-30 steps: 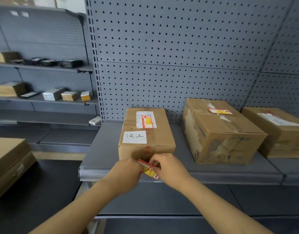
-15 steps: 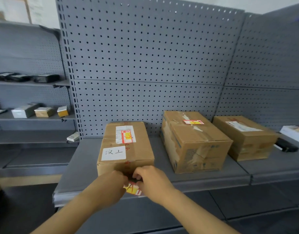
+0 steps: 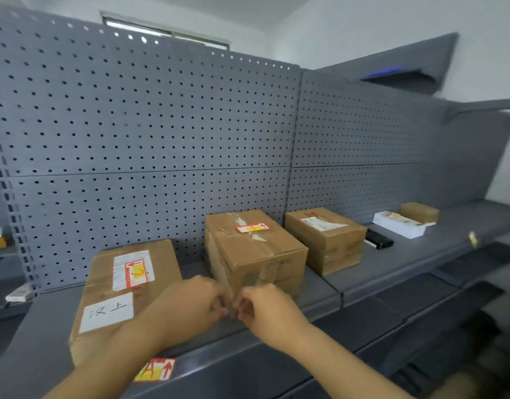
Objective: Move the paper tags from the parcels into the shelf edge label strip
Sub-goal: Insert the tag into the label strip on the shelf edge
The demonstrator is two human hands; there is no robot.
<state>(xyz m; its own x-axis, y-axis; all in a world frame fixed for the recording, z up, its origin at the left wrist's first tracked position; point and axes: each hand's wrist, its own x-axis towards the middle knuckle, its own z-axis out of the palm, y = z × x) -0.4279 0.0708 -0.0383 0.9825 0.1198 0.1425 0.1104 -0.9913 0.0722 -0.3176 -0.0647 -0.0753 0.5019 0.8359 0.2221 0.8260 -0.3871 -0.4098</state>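
A red and yellow paper tag (image 3: 154,370) sits in the grey shelf edge label strip (image 3: 233,345), below the left parcel (image 3: 161,257). That parcel carries a red and white label and a white handwritten paper. The middle parcel (image 3: 256,254) has a red and yellow tag (image 3: 252,227) on its top. My left hand (image 3: 190,306) and my right hand (image 3: 265,309) hover close together in front of the middle parcel's lower front corner. Their fingers are curled and no tag shows between them. A third parcel (image 3: 325,243) stands to the right.
Further right on the shelf lie a black item (image 3: 379,240), a white box (image 3: 400,224) and a small brown box (image 3: 419,213). A small yellow tag (image 3: 472,239) sits on the right shelf edge. Grey pegboard (image 3: 161,125) backs the shelf.
The tag that both hands held at the strip now sits alone in it. Both hands have let go and moved up and right, toward the middle parcel. My view has swung right.
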